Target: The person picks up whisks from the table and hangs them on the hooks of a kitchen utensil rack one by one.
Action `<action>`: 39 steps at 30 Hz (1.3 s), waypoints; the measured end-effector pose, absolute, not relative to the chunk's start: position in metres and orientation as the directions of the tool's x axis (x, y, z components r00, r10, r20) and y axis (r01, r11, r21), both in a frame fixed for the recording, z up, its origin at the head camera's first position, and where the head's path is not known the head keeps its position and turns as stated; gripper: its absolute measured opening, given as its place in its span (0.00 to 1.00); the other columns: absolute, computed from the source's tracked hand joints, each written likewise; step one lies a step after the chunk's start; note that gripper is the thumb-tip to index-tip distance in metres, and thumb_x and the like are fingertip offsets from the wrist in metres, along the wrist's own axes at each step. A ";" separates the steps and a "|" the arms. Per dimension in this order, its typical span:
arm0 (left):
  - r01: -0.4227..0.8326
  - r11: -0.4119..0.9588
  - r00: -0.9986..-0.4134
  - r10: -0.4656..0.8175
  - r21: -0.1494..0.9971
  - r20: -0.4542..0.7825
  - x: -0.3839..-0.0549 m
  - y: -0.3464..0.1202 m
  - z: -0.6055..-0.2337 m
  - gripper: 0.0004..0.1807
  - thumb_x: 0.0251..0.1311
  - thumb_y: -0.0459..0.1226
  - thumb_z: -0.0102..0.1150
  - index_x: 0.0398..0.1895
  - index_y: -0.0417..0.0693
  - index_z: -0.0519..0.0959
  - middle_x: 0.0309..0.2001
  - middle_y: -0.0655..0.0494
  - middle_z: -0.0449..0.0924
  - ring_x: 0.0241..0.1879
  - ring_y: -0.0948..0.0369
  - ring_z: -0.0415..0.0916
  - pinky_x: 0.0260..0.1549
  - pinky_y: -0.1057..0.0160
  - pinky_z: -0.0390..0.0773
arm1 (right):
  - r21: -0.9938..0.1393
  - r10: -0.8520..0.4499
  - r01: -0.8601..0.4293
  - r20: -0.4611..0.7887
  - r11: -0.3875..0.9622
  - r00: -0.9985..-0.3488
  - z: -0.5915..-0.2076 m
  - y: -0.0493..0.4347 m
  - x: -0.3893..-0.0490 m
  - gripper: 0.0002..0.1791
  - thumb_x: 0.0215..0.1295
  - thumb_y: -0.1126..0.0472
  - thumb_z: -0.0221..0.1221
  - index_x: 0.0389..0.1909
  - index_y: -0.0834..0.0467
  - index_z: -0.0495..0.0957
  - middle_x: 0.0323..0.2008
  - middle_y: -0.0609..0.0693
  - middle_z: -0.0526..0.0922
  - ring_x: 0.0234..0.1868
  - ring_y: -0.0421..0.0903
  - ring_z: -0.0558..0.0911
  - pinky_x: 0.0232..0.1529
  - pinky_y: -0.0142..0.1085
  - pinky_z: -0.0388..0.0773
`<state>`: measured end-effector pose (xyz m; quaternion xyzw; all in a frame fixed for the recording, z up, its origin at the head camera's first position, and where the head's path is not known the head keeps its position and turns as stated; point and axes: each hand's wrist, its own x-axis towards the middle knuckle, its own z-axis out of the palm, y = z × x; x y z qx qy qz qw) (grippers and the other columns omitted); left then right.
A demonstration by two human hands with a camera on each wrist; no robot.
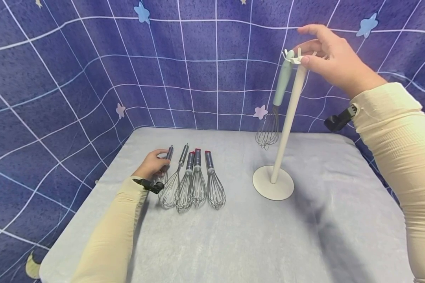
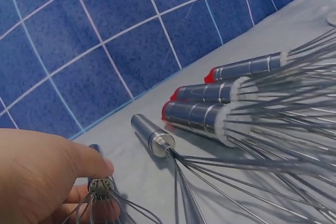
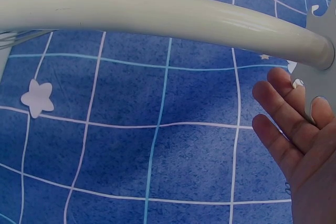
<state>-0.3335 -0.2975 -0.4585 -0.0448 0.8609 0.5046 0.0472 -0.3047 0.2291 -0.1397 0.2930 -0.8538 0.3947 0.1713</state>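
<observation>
My left hand (image 1: 154, 163) pinches the slim metal handle of a whisk (image 2: 94, 153) at the left end of a row. Beside it lies a second slim-handled whisk (image 2: 149, 132), then three thicker-handled whisks (image 1: 209, 161) with red ends, their wires pointing toward me. My right hand (image 1: 327, 59) is at the top of a white stand (image 1: 288, 118), thumb against the hooked top plate (image 1: 296, 60) and the other fingers extended loosely around it. From one hook hangs a whisk with a mint-green handle (image 1: 283, 82), its wires above the table.
The stand's round base (image 1: 263, 184) sits on the table (image 1: 212, 243), which has a pale grey cover. A blue gridded curtain (image 1: 198, 70) with star shapes rises behind the table and along its left side.
</observation>
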 end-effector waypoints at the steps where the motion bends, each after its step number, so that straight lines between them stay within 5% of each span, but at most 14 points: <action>1: -0.123 0.488 -0.992 -0.029 0.864 -0.124 -0.333 -0.297 -0.457 0.33 0.69 0.31 0.55 0.76 0.44 0.62 0.43 0.37 0.76 0.25 0.57 0.77 0.21 0.59 0.82 | -0.575 -0.365 -0.635 0.523 0.515 -0.770 -0.140 0.229 -0.305 0.32 0.68 0.61 0.56 0.73 0.47 0.65 0.50 0.39 0.84 0.45 0.32 0.81 0.53 0.27 0.72; 12: 0.011 0.775 -1.000 -0.002 0.632 0.019 -0.338 -0.298 -0.443 0.34 0.66 0.33 0.57 0.76 0.45 0.62 0.47 0.36 0.78 0.21 0.55 0.76 0.18 0.57 0.79 | -0.550 -0.371 -0.632 0.518 0.545 -0.771 -0.138 0.230 -0.305 0.32 0.69 0.61 0.56 0.73 0.45 0.64 0.56 0.47 0.84 0.45 0.32 0.80 0.52 0.27 0.71; 21: 0.085 0.914 -0.979 0.003 0.396 0.203 -0.335 -0.292 -0.439 0.31 0.63 0.36 0.57 0.71 0.47 0.67 0.46 0.34 0.78 0.41 0.40 0.78 0.42 0.42 0.77 | -0.541 -0.369 -0.638 0.529 0.548 -0.765 -0.139 0.230 -0.306 0.33 0.68 0.60 0.56 0.73 0.45 0.64 0.56 0.47 0.84 0.46 0.31 0.80 0.53 0.27 0.71; 26: 0.046 0.927 -0.974 -0.041 0.372 0.223 -0.332 -0.290 -0.437 0.32 0.64 0.37 0.55 0.73 0.51 0.66 0.54 0.31 0.74 0.46 0.36 0.78 0.42 0.38 0.78 | -0.549 -0.363 -0.640 0.535 0.537 -0.763 -0.140 0.230 -0.306 0.33 0.67 0.61 0.56 0.73 0.46 0.64 0.53 0.43 0.84 0.45 0.32 0.80 0.52 0.28 0.70; 39: 0.032 0.934 -0.974 -0.050 0.355 0.220 -0.332 -0.295 -0.444 0.35 0.63 0.38 0.56 0.75 0.48 0.63 0.54 0.31 0.73 0.45 0.36 0.79 0.41 0.39 0.78 | -0.562 -0.362 -0.644 0.538 0.520 -0.762 -0.141 0.230 -0.306 0.33 0.67 0.62 0.57 0.73 0.48 0.65 0.51 0.39 0.84 0.44 0.31 0.80 0.52 0.27 0.71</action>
